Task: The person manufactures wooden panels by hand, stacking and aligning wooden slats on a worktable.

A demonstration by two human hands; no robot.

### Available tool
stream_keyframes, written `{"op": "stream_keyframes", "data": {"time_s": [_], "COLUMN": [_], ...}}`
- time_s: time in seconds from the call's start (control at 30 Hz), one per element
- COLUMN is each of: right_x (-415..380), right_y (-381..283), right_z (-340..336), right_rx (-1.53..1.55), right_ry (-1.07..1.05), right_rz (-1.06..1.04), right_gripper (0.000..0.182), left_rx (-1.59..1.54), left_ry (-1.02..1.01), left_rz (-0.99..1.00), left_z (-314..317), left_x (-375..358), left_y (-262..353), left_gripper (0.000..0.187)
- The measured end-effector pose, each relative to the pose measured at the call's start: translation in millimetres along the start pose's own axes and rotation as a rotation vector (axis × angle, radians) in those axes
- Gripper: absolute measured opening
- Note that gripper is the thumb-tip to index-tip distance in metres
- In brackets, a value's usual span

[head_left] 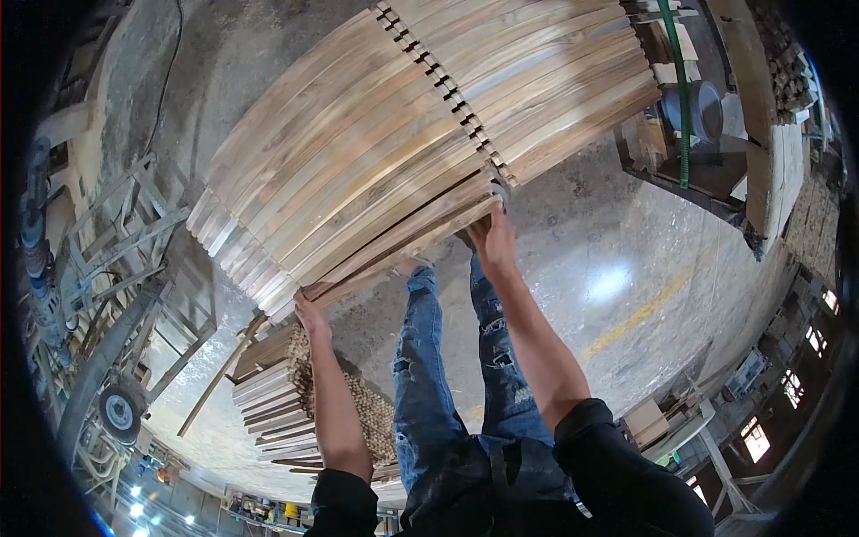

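Long pale wooden slats lie side by side in a broad layer, with a notched seam of dark gaps running across them. At the near edge, my left hand grips the left end of a wooden strip. My right hand holds the same strip near its right end, beside the seam, with the fingers partly hidden behind the wood. A narrow dark gap shows between this strip and the slats beyond it.
A stack of wooden strips stands low at the left, near my legs. Metal frames and a wheel are at the far left. A machine with a green hose stands at the right.
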State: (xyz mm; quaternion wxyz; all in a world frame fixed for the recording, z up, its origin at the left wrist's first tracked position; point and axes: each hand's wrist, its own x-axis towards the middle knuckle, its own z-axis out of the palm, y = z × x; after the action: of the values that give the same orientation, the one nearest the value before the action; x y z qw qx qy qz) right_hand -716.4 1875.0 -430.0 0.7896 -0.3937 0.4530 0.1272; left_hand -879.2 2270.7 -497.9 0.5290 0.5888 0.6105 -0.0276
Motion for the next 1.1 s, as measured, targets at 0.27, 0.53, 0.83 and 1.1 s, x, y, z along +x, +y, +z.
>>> {"op": "stream_keyframes", "data": {"time_s": [0.27,0.53,0.83,1.1], "right_x": [8.3,10.0,10.7,-25.4], "right_y": [14.9,-1.5,-7.8,56.4], "right_z": [19.4,43.1,56.4,84.5], "right_rx": [0.124,0.197,0.069,0.283], "right_ry": [0.038,0.021,0.100,0.047], "right_rz": [-0.007,0.006,0.044,0.400], "right_gripper": [0.044,0.037,0.047,0.081], "left_rx": [0.131,-0.055,-0.075,-0.162], "left_ry": [0.045,0.037,0.024,-0.004], "left_rz": [-0.145,-0.184,-0.124,-0.071], "left_z": [17.2,23.4,13.4,19.8], "left_x": [-39.3,-49.4,-42.9,-55.3], "left_y": [52.8,63.0,47.3,58.7], "left_gripper": [0.038,0.026,0.023,0.028]}}
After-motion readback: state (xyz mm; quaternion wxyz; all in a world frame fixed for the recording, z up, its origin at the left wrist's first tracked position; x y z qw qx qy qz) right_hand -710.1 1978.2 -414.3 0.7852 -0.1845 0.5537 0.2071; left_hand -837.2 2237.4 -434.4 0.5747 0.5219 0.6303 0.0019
